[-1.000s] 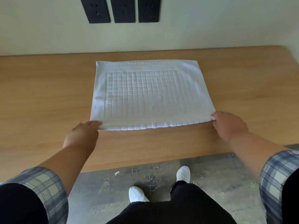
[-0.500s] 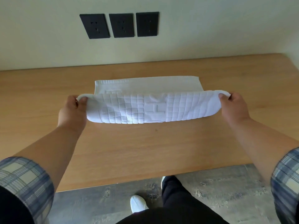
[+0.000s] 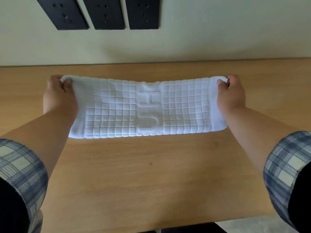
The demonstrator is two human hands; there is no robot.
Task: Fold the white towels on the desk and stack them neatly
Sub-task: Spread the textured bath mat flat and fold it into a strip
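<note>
In the head view, the white towel [image 3: 148, 108] is lying across the middle of the wooden desk [image 3: 151, 174], doubled over, with its rounded fold towards the person and its far edge towards the wall. The left hand [image 3: 58, 96] is pinching the far left corner, fingers and thumb curled round the cloth. The right hand [image 3: 231, 95] is pinching the far right corner in the same way, and the upper layer is being drawn taut between them. Whether the corners are touching the layer below cannot be told. The towel is looking thick and waffle-woven but soft and light. It is sagging slightly along the top, so it will probably droop wherever it is unsupported. The corners look like the best holds, since they are keeping the edges square. Three black socket plates [image 3: 107, 12] are showing on the wall behind the desk.
</note>
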